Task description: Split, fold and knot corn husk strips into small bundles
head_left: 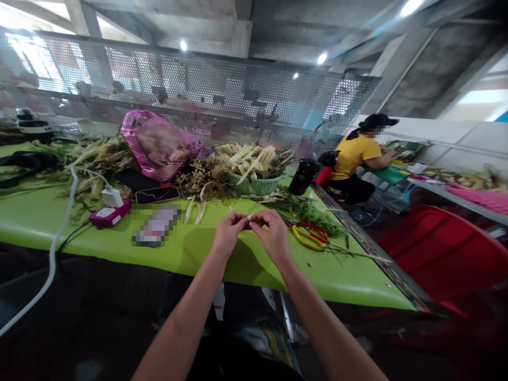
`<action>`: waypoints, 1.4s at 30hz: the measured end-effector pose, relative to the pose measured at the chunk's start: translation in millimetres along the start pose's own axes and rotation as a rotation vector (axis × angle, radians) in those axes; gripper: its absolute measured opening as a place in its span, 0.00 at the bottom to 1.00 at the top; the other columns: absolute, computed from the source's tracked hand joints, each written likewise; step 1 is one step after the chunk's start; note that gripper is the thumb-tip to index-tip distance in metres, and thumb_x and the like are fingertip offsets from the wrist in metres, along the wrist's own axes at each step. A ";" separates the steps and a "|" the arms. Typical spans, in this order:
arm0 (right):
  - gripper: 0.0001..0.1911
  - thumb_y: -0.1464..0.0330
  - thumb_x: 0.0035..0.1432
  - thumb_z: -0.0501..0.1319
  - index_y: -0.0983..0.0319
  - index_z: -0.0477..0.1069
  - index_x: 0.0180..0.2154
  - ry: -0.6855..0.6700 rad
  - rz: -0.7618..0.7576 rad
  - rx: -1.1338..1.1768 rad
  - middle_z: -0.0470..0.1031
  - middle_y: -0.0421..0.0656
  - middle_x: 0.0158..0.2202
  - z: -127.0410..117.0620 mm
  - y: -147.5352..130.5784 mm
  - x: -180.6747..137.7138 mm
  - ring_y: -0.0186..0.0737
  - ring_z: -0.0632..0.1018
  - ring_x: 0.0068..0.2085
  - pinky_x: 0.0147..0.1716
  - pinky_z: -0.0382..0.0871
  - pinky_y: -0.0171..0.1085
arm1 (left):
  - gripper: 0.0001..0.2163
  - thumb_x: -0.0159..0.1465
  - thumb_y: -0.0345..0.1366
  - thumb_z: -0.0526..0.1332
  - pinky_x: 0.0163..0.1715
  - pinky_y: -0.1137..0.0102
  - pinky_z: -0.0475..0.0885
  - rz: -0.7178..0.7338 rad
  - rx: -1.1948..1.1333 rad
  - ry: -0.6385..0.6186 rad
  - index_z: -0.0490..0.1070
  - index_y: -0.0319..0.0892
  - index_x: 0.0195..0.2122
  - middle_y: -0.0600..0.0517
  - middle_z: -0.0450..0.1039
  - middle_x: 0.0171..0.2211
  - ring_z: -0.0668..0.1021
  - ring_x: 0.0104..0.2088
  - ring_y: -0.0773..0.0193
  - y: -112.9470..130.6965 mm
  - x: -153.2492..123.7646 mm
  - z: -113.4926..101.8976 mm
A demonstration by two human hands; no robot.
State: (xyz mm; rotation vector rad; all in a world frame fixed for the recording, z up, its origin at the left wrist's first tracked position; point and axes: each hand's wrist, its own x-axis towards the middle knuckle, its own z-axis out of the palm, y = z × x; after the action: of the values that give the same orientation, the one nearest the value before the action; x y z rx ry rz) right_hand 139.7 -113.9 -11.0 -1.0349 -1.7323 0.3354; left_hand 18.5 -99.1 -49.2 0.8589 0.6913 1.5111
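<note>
My left hand (pixel 229 232) and my right hand (pixel 273 233) meet above the green table (pixel 190 248), fingertips pinched together on a small pale piece of plant stalk (pixel 250 216). Both hands are closed around it. Just right of my right hand lie scissors with red and yellow handles (pixel 309 235) beside a heap of green strands (pixel 317 214). A green basket (pixel 256 185) full of pale husk strips stands behind my hands.
A pink plastic bag (pixel 159 143), dried husks (pixel 91 159), a phone (pixel 157 194), a pink power bank (pixel 110 214) with a white charger and cable lie at the left. A perforated metal screen backs the table. A person in yellow (pixel 357 159) sits at the right; a red chair (pixel 440 248) is nearer.
</note>
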 end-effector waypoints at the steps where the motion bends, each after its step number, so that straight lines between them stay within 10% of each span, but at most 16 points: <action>1: 0.02 0.71 0.50 0.62 0.60 0.73 0.29 -0.005 0.000 -0.004 0.71 0.44 0.33 0.9 0.0 -0.5 0.40 0.73 0.33 0.34 0.70 0.40 | 0.13 0.47 0.38 0.70 0.37 0.69 0.71 0.016 0.019 0.015 0.73 0.36 0.29 0.52 0.74 0.25 0.76 0.28 0.68 -0.3 0.3 0.0; 14: 0.16 0.66 0.49 0.65 0.61 0.70 0.42 -0.034 0.028 -0.026 0.70 0.46 0.42 -2.0 3.5 1.7 0.38 0.73 0.32 0.32 0.70 0.38 | 0.08 0.53 0.36 0.65 0.36 0.73 0.67 0.105 0.101 0.016 0.70 0.38 0.30 0.54 0.70 0.28 0.72 0.30 0.70 2.0 -1.4 2.3; 30: 0.09 0.70 0.51 0.60 0.60 0.69 0.38 0.009 -0.005 -0.063 0.71 0.44 0.36 -3.8 7.9 1.3 0.41 0.73 0.35 0.34 0.68 0.39 | 0.05 0.54 0.33 0.63 0.45 0.67 0.69 0.041 0.040 -0.024 0.67 0.39 0.29 0.52 0.71 0.34 0.74 0.35 0.68 5.7 -6.5 9.4; 42: 0.09 0.72 0.53 0.59 0.60 0.69 0.38 -0.015 -0.067 -0.114 0.71 0.44 0.36 -3.6 11.4 -1.9 0.41 0.73 0.34 0.35 0.69 0.39 | 0.10 0.56 0.29 0.58 0.34 0.72 0.65 0.229 0.503 0.032 0.72 0.43 0.39 0.52 0.73 0.36 0.71 0.32 0.66 5.4 -7.3 -0.9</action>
State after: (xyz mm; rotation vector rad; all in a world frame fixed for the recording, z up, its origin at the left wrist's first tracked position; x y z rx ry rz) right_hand 148.4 -109.5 -18.1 -1.0553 -1.8125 0.2047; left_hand 14.9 -107.0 -46.2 1.3311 1.0497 1.5789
